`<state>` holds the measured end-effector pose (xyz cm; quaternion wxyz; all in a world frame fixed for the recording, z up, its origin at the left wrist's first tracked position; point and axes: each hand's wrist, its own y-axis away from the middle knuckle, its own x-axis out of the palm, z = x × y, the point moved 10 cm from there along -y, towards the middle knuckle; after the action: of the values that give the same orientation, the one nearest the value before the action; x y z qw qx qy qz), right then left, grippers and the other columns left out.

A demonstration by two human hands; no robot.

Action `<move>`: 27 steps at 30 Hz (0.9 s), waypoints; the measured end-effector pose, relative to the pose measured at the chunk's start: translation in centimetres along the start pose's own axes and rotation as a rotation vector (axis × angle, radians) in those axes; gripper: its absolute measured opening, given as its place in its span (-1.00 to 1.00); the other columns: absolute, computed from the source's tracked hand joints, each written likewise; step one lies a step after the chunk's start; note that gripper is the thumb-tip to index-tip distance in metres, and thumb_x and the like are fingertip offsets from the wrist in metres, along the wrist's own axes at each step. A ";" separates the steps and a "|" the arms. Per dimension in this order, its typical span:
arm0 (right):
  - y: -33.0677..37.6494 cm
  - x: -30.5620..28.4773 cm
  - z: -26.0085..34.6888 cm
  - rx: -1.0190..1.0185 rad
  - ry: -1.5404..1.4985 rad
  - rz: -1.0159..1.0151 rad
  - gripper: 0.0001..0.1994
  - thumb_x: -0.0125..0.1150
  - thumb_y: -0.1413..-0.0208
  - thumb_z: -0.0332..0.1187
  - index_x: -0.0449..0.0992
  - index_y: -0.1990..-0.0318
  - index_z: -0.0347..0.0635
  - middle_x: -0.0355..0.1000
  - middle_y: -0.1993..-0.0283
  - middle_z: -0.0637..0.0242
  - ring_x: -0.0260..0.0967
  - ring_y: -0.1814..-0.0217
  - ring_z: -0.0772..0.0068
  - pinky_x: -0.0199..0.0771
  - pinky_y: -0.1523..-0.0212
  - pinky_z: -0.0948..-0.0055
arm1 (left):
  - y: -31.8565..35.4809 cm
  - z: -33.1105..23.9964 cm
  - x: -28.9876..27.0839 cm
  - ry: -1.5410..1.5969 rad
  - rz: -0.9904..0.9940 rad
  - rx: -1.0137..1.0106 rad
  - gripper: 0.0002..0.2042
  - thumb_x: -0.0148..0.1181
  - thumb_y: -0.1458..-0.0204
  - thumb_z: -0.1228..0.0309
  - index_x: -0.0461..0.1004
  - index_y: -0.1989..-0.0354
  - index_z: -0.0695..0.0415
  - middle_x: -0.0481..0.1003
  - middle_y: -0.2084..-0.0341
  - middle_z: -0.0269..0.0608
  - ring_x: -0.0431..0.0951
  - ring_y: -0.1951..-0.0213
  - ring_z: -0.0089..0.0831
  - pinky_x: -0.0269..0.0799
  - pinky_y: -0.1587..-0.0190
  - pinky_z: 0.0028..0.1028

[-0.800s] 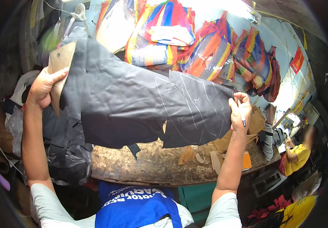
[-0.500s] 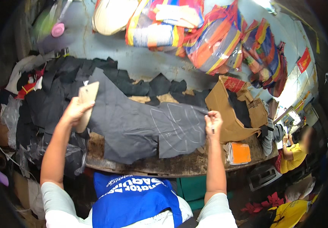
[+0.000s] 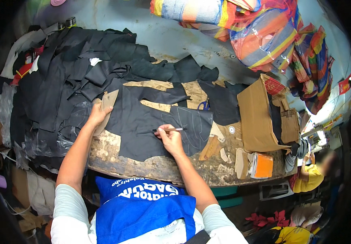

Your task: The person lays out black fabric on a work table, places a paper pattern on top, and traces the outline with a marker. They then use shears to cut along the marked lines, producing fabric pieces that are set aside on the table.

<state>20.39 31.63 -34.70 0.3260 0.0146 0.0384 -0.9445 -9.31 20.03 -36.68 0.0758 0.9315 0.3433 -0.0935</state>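
item: black cloth piece, one, broad and slightly creased, lying on the worn wooden table in front of the person; its right portion bears pale outlines in curved lines.

left hand: grasping a stiff tan board, thumb on the near face, the board tilted up on edge at the cloth's left side.

right hand: fingers pinched around a dark pen, which lies nearly level above the middle of the cloth; whether the hand rests on the cloth cannot be told.

beyond the cloth: a blue-looped handle, partly hidden, beside a second dark piece marked with faint lines.

right of the cloth: tan pattern pieces; a small white disc; an open cardboard box, tilted, with dark material inside; an orange-covered packet near the table's front edge.

left: a large heap of dark fabric, with clear plastic along its outer side.

wall: striped mesh bags, several, filled, in red, yellow and blue.

far right: a co-worker in a yellow shirt, seated, both hands raised near a bright work area.
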 end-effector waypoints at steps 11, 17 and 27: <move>-0.6 0.8 0.8 -0.111 0.494 -0.122 -0.86 0.13 -0.09 -0.41 0.45 0.39 -0.34 0.46 0.55 0.31 0.38 0.51 0.60 0.39 0.44 0.57 | 0.2 0.9 -0.1 0.194 0.041 -0.115 -0.73 0.21 0.01 0.44 0.44 0.15 0.31 0.53 0.36 -0.19 0.51 0.38 -0.47 0.46 0.32 -0.46; -2.0 1.7 2.4 -0.209 0.535 -0.085 -0.87 0.15 -0.07 -0.42 0.48 0.38 -0.33 0.48 0.54 0.29 0.38 0.52 0.62 0.37 0.47 0.58 | -0.2 0.7 0.0 0.229 0.007 -0.082 -0.73 0.21 0.01 0.44 0.44 0.16 0.33 0.53 0.36 -0.17 0.53 0.38 -0.45 0.46 0.31 -0.46; -5.6 6.7 0.6 -0.122 0.486 0.056 -0.87 0.13 -0.07 -0.40 0.50 0.39 -0.29 0.49 0.50 0.20 0.45 0.50 0.47 0.39 0.46 0.48 | 0.3 0.7 0.0 0.163 -0.026 -0.196 -0.56 0.29 0.06 0.36 0.29 0.09 0.35 0.48 0.29 -0.07 0.51 0.31 -0.39 0.48 0.27 -0.41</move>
<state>11.71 31.87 -34.13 0.3337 0.2224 0.1721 -0.8998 -9.20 19.69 -37.36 0.1370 0.9196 0.3679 0.0154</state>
